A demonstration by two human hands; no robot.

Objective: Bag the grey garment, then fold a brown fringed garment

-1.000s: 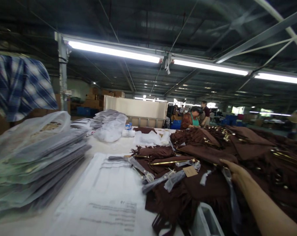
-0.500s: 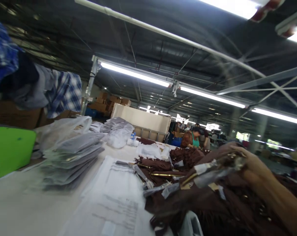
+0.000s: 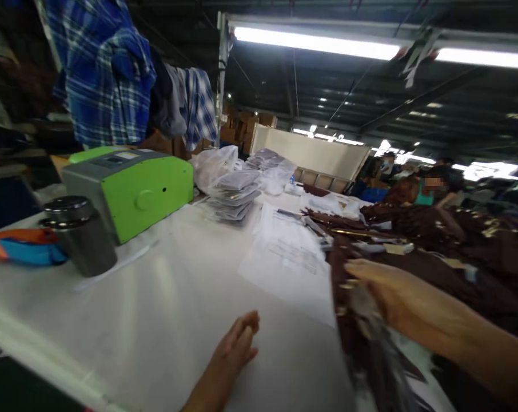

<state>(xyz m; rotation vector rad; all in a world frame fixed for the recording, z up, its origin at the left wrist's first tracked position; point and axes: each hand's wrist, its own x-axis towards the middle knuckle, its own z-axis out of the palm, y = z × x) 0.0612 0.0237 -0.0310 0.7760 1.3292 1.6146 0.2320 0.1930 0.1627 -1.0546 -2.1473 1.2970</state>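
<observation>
My right hand (image 3: 370, 286) grips a dark brown garment (image 3: 345, 320) with metal bits and clear plastic on it, blurred by motion, at the table's right side. Over the white table (image 3: 168, 320), my left hand (image 3: 237, 343) is near the front with its fingers curled; whether anything is between them is too small to tell. Printed white sheets (image 3: 289, 252) under clear plastic lie beyond both hands. More brown fringed garments (image 3: 434, 280) are heaped at the right, with tags and plastic pieces among them.
A green and grey machine (image 3: 151, 191), a dark flask (image 3: 83, 237) and an orange and blue pouch (image 3: 30, 247) stand at the left. Bagged packets (image 3: 233, 194) are stacked farther back. Plaid shirts (image 3: 113, 80) hang above. People (image 3: 426, 189) are beyond the heap.
The view has swung left and down. My right hand has brought the brown garment toward the near table edge, and my left hand has come into view.
</observation>
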